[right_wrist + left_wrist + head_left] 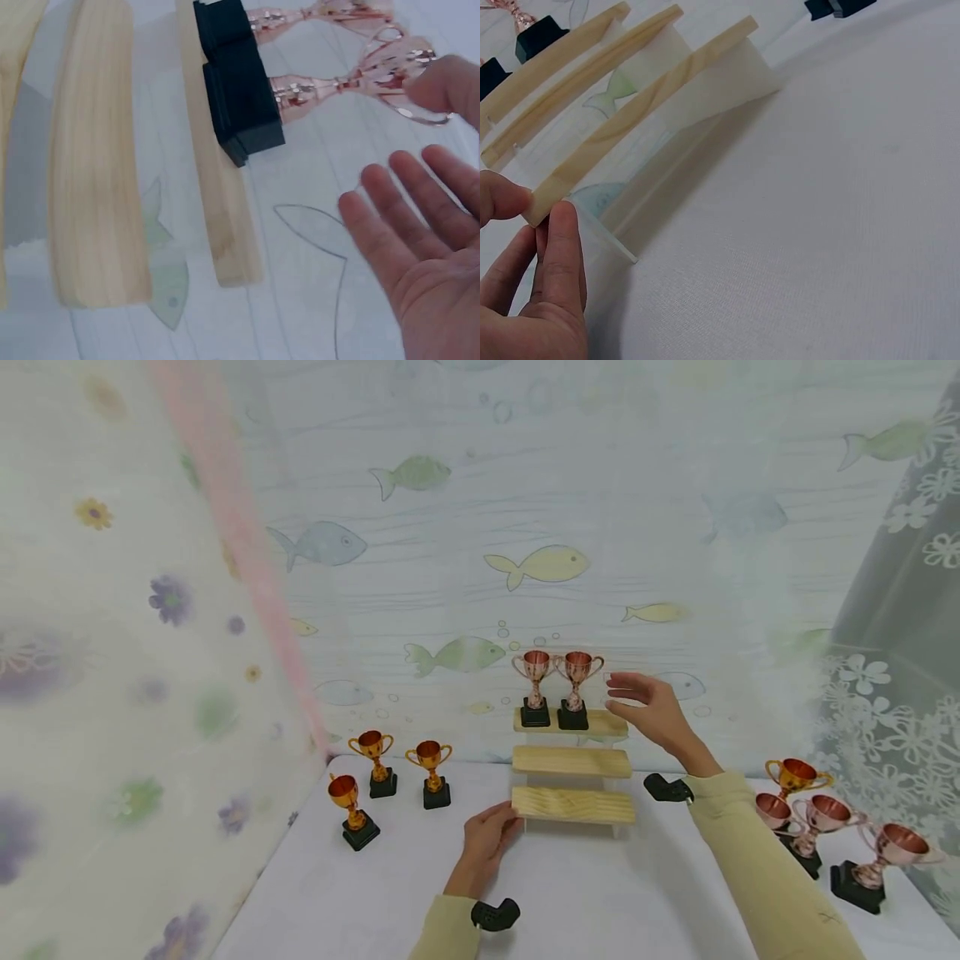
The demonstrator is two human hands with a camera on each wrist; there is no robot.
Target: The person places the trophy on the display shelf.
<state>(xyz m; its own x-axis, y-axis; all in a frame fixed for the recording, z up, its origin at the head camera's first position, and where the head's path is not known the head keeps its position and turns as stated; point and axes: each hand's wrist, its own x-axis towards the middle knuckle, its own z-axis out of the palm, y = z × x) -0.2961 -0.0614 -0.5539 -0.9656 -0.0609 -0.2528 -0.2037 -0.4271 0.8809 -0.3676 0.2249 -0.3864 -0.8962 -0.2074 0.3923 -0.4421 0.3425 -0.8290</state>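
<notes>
A three-step wooden display stand [573, 804] with clear supports stands on the white table. Two rose-gold trophy cups with black bases, a left one [536, 685] and a right one [576, 689], stand side by side on its top step. My left hand [487, 843] pinches the left end of the lowest step between thumb and fingers, as the left wrist view shows. Beside the right cup is my right hand [651, 710], fingers extended and apart, holding nothing. In the right wrist view its thumb [442, 86] appears close to the right cup's handle; whether they touch I cannot tell.
Gold trophy cups stand to the left: a front one [354, 814], a back one [376, 764] and one nearer the stand [430, 774]. At the right are a gold cup [797, 775] and several rose-gold cups [873, 867]. A fish-patterned curtain [450, 577] hangs behind.
</notes>
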